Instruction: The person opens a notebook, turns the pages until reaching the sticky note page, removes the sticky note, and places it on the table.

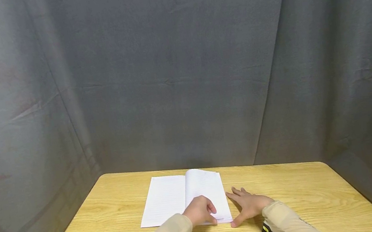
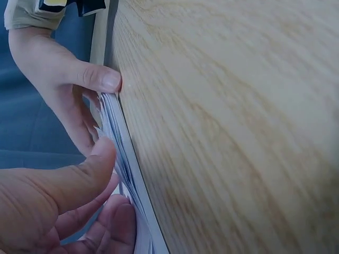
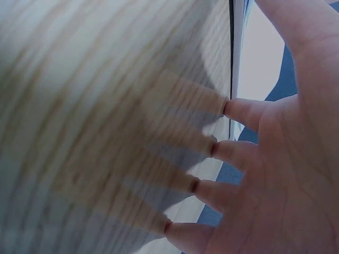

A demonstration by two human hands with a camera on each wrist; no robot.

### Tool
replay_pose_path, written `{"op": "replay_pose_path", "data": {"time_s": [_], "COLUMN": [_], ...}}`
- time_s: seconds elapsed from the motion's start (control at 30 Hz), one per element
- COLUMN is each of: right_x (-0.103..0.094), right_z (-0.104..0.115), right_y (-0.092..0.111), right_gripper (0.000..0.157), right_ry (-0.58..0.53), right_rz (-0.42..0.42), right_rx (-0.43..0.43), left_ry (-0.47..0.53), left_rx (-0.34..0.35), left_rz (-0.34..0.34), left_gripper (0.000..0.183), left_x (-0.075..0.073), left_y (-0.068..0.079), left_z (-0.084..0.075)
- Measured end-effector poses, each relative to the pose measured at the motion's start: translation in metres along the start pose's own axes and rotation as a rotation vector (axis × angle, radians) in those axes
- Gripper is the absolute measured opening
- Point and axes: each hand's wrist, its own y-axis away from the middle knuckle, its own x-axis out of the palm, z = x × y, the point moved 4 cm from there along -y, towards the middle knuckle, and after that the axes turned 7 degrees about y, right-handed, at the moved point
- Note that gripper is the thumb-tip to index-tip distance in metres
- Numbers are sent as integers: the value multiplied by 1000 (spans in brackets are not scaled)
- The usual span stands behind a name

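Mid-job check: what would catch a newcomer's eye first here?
First, the open white notebook just left of the wooden table's middle, its right-hand pages bulging near the fold. Then the hands: the left hand over those pages' near edge, the right hand spread beside the notebook's near right corner. Behind hangs grey cloth.

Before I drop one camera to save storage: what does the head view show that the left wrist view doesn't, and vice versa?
Only the head view: the left page of the open notebook and the rounded far corners of the table.

Only the left wrist view: separate sheet edges close up, and the right thumb's nail.

Both: the left hand at the notebook's near edge, the right hand with thumb at the corner, and the table.
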Motion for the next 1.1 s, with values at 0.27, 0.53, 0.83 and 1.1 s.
{"op": "replay_pose_path", "data": {"time_s": [0.27,0.53,0.83,1.1], "right_x": [0,0,1,0], "right_z": [1,-1,-1,-1], "right_y": [1,0,2,1], "right_gripper": [110,109,110,109], "right_ry": [-5,-3,-23,-20], "right_rz": [-9,-9,-9,10], "right_rx": [-4,-19,-26,0], "left_ry": [18,-88,-34,69], "left_rx": [-3,54,21,16], "left_rz": [7,30,-1,-49], "left_gripper": [11,40,21,15], "left_x": [-1,-2,-2,-9], "left_y": [-2,-5,-6,-3], "left_z": [2,0,4,1]}}
